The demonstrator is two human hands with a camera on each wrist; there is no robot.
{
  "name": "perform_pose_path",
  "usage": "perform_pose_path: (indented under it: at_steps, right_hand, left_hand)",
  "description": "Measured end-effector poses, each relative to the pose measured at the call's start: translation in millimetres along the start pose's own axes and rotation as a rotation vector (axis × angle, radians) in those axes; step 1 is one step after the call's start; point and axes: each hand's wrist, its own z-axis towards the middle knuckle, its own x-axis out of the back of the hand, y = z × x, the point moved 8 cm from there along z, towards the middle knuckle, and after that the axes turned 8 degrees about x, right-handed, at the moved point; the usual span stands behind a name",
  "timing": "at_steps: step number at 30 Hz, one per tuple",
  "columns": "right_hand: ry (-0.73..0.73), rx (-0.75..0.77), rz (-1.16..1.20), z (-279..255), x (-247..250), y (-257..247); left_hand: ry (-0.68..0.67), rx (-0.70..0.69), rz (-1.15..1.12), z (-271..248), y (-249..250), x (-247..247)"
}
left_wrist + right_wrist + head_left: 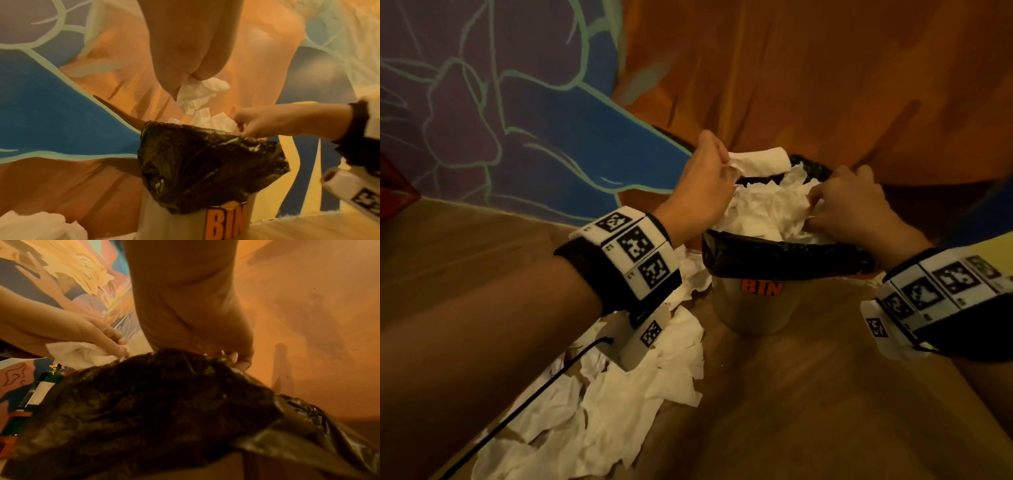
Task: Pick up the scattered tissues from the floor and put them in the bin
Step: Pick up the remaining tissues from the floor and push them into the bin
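Observation:
A grey bin (pixel 756 308) marked "BIN" stands on the wooden floor, lined with a black bag (pixel 784 257) and heaped with white tissues (pixel 763 209). My left hand (pixel 726 164) hovers over the bin's far left rim and pinches a crumpled white tissue (pixel 760 160), which in the left wrist view hangs as the tissue (pixel 197 94) just above the heap. My right hand (pixel 816 205) is at the right rim; in the right wrist view its fingers (pixel 232 356) curl over the bag's edge (pixel 185 366), touching the heap. Several loose tissues (pixel 619 411) lie on the floor left of the bin.
A painted wall (pixel 517 120) in blue, purple and orange rises directly behind the bin. A green bottle-shaped object (pixel 37 394) stands by the wall in the right wrist view. Bare wooden floor (pixel 808 411) lies in front of and right of the bin.

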Motion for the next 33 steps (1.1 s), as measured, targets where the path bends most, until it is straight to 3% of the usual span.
perform_pose_path:
  at_steps: [7, 10, 13, 18, 20, 24, 27, 30, 33]
  right_hand:
    - [-0.072, 0.058, 0.307, -3, 0, -4]
    - [-0.101, 0.061, 0.491, -4, 3, -8]
    - [-0.159, 0.057, 0.643, -6, -2, -19]
    - [-0.254, 0.208, 0.541, -1, -7, -43]
    - [-0.309, 0.217, 0.447, 6, -15, -50]
    - [-0.524, 0.243, 0.173, 17, -49, -62]
    - [-0.658, 0.231, 0.215, 15, -45, -57]
    - [-0.627, 0.092, 0.351, 7, -11, -45]
    - [-0.451, 0.124, 0.251, 1, 29, -49]
  left_hand:
    - [-0.092, -0.207, 0.424, -2, 0, -49]
    - [-0.231, -0.214, 0.549, -3, 0, -63]
    - [-0.357, -0.139, 0.523, -8, -1, -63]
    - [-0.445, -0.061, 0.580, -6, -18, -42]
    - [-0.420, -0.055, 0.505, -4, -20, -32]
    - [-0.214, -0.083, 0.391, -5, -19, -4]
    - [-0.153, -0.093, 0.399, -21, -33, 23]
    - [-0.126, -0.062, 0.477, -45, -66, 51]
    - [-0.185, 0.098, 0.578, -77, -121, 74]
